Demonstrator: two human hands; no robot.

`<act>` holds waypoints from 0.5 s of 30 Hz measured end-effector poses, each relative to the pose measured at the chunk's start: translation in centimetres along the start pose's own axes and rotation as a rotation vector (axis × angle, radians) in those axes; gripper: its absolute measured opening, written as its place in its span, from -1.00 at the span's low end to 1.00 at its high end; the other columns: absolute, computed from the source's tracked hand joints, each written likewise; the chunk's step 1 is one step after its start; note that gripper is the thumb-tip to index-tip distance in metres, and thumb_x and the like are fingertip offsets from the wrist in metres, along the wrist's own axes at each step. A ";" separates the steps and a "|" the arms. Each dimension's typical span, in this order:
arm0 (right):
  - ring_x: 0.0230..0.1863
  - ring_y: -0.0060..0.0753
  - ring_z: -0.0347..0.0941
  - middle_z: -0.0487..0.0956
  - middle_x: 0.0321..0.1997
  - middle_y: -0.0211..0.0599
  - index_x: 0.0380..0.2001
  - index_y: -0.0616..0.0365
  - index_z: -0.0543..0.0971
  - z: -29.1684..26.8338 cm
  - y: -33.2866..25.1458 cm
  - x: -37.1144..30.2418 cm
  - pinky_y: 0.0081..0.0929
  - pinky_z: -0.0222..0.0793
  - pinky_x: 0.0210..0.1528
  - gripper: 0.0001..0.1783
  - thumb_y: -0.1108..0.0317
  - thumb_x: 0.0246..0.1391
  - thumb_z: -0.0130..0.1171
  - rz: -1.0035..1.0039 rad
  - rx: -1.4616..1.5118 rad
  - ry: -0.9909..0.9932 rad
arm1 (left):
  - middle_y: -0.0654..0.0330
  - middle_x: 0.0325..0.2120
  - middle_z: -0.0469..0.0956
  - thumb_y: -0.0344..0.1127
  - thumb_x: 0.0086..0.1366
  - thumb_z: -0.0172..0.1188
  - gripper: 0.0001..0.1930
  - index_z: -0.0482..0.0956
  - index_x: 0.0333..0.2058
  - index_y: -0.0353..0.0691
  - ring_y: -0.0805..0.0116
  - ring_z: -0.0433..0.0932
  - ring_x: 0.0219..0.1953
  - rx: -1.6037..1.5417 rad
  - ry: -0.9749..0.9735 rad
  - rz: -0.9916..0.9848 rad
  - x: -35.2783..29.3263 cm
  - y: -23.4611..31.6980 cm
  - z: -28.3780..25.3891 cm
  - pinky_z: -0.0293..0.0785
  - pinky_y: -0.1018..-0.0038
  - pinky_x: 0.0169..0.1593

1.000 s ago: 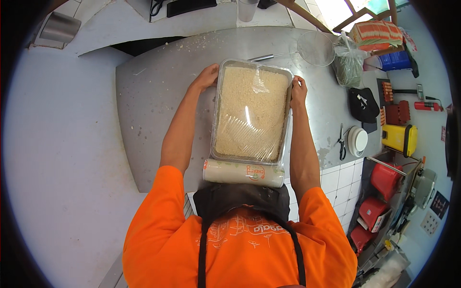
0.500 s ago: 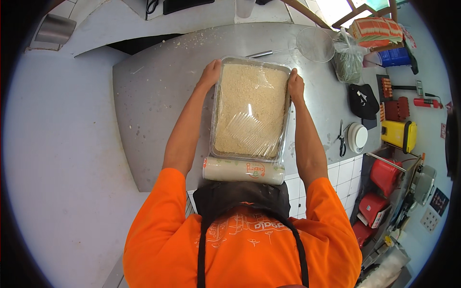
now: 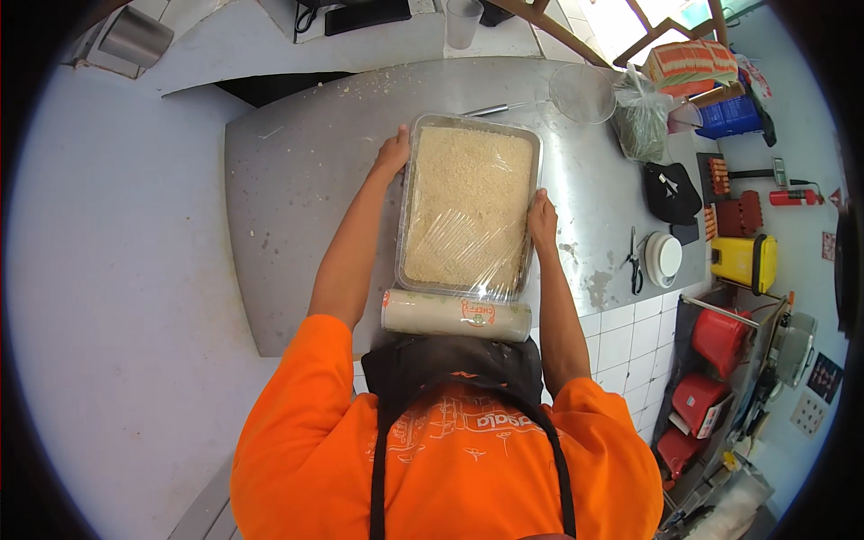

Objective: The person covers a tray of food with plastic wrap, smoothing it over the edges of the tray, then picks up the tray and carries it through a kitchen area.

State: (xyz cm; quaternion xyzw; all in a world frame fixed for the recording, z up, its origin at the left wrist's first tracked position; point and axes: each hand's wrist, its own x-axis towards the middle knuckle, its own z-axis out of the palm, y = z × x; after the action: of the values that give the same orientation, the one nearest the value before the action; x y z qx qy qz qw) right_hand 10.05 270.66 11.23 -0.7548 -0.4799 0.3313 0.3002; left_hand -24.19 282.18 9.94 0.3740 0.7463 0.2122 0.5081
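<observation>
A rectangular metal tray [image 3: 404, 202] of pale crumbs [image 3: 468, 193] lies on the steel table under clear cling film [image 3: 459, 241], wrinkled toward the near end. My left hand [image 3: 394, 153] is closed at the tray's far left edge, its thumb up and its other fingers partly hidden. Along the middle of the right edge my right hand [image 3: 543, 220] is closed against the tray's side, its fingertips partly out of sight. The cling film roll [image 3: 432, 313] lies crosswise at the tray's near end, close to my black apron [image 3: 450, 360].
Beyond the tray lies a round wire strainer [image 3: 582, 94]. A bag of green stuff [image 3: 641, 121], black cap [image 3: 672, 193], scissors [image 3: 635, 261] and white round container [image 3: 664, 256] stand along the right side. Crumbs dot the steel table [image 3: 306, 180].
My right hand has slid from the tray's far right corner down to the middle of its right side. The left hand has shifted slightly down the left edge.
</observation>
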 end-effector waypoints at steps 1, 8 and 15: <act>-0.16 0.08 0.52 0.60 -0.23 0.13 -0.15 0.35 0.51 -0.2 1.1 -0.9 -0.08 0.34 0.01 -0.36 -0.07 0.38 -0.31 0.003 0.043 -0.022 | -0.04 -0.25 0.63 0.25 0.41 -0.26 -0.32 0.62 -0.14 -0.28 -0.01 0.57 -0.11 0.006 0.004 0.005 -0.6 -1.1 -0.4 0.43 0.21 0.01; -0.57 -0.60 0.30 0.40 -0.51 -0.45 -0.32 0.11 0.48 -4.0 4.2 -6.6 -0.55 0.29 -0.53 -0.55 -0.02 0.38 -0.20 0.314 0.450 -0.140 | 0.03 -0.49 0.54 0.08 0.40 -0.03 -0.53 0.61 -0.32 -0.26 0.10 0.51 -0.35 0.129 0.373 0.409 -10.5 -5.2 0.4 0.41 0.22 -0.19; -0.49 -0.54 0.42 0.48 -0.46 -0.43 -0.35 0.10 0.50 -5.1 3.1 -7.8 -0.50 0.40 -0.45 -0.60 0.04 0.36 -0.15 0.316 0.363 -0.231 | -0.11 -0.46 0.58 0.06 0.30 0.11 -0.54 0.66 -0.37 -0.30 -0.10 0.55 -0.28 0.443 0.408 0.506 -11.3 -3.6 2.2 0.43 0.07 -0.13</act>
State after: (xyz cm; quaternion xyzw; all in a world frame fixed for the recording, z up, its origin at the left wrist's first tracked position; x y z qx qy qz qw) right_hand 13.21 261.66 13.59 -0.7112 -0.3198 0.5389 0.3185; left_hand -21.11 271.03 13.32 0.5969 0.7440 0.2344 0.1878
